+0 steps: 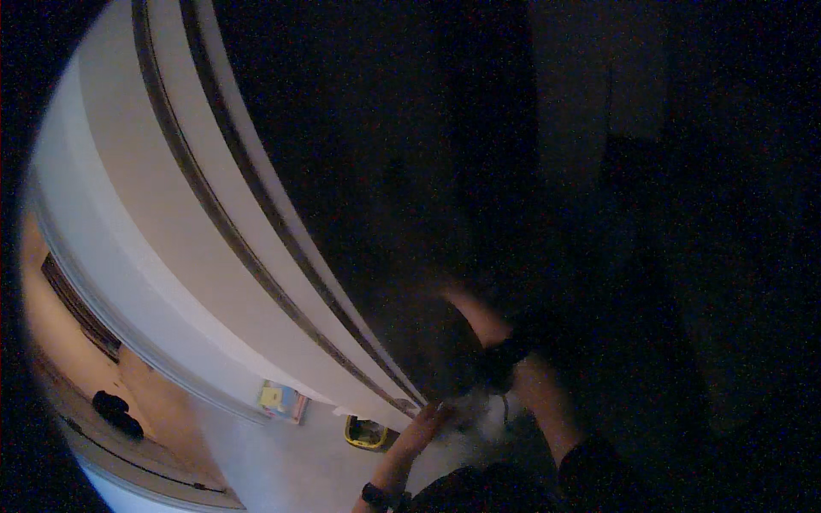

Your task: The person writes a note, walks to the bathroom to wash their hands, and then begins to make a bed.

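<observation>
My left hand point(431, 420), with a dark band on its wrist, is at the lower end of a pale door-like panel point(256, 256) with two dark lengthwise strips. It seems to touch the panel's edge, beside a small round fitting point(404, 405). My right forearm point(545, 397) reaches up from a dark sleeve into deep shadow. Past a black patch, more bare skin, apparently my right hand point(474, 314), fades into blur; its fingers cannot be made out. Between the arms is a blurred whitish object point(494, 413) with a dark strip; its kind is unclear.
On the lit pale floor point(288, 455) stand a yellow-rimmed container point(365, 433) and a colourful stack of boxes or books point(282, 402). Farther left are a black soft item point(117, 413) and a dark cord point(192, 485). The right side is nearly black.
</observation>
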`<state>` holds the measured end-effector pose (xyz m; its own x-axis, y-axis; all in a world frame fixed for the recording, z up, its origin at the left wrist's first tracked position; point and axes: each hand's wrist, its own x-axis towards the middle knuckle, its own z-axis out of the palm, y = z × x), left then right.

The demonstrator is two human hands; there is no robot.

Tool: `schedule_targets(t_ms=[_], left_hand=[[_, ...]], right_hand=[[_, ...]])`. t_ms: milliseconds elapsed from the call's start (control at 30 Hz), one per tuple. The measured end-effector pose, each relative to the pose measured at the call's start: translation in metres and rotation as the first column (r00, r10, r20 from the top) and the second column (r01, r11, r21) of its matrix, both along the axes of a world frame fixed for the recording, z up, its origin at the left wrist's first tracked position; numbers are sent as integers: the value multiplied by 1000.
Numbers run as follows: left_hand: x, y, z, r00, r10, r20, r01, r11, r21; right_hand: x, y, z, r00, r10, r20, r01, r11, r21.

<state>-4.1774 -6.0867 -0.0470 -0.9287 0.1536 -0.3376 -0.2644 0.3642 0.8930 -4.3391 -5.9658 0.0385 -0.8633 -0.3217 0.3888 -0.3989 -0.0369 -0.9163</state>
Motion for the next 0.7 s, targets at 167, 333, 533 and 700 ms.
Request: schedule_targets(t_ms=[167,333,533,700], left_hand=[[-3,-20,14,997,13,75,-21,994,109],[14,-69,-28,988,114,105,-136,963,233],[2,-48,-15,996,85,33,-88,991,96],[-4,-12,26,999,19,-44,-3,946,324]], right_hand=[[9,5,1,999,-46,-4,46,999,-11],[26,-39,-17,998,53,19,-51,996,-71],[24,-11,-7,1000,28,-2,-28,996,-84],[7,11,24,996,-30,-86,24,998,-65]])
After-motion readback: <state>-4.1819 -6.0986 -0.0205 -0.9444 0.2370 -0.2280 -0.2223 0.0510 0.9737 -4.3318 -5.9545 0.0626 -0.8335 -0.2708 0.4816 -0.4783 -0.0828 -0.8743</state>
